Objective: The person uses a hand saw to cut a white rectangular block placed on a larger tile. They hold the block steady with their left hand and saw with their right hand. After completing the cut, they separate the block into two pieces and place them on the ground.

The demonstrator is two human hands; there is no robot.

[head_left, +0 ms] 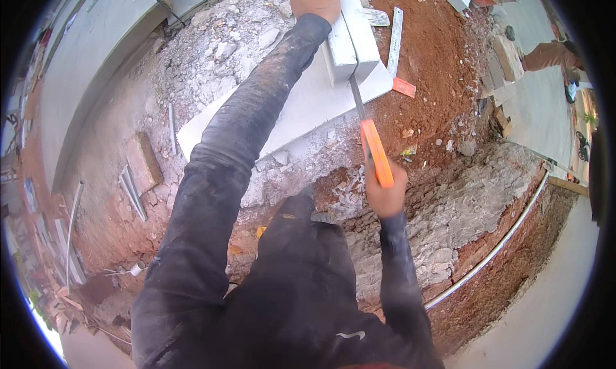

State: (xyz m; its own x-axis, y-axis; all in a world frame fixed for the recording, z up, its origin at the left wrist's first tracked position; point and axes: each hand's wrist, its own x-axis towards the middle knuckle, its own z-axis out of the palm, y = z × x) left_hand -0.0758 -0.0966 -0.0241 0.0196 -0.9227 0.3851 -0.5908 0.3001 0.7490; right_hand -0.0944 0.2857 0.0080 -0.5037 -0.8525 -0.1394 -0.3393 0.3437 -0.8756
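A white lightweight block (366, 35) lies on a larger white slab (305, 122), with a long dark cut running down its length. In that cut sits the blade of a handsaw (378, 154) with an orange handle. My right hand (387, 188) is wrapped round the handle, below the block's near end. At the top edge of the view, my left hand (316, 2) grips the block's left side, its fingers curled and partly hidden. A try square (396, 43) with an orange stock lies just right of the block.
Grey rubble (224, 45) lies on the left and reddish soil (436, 67) on the right. A brick (144, 162) and metal strips (133, 192) rest at left. A long pipe (491, 255) crosses the lower right. Another person's leg (550, 56) shows far right.
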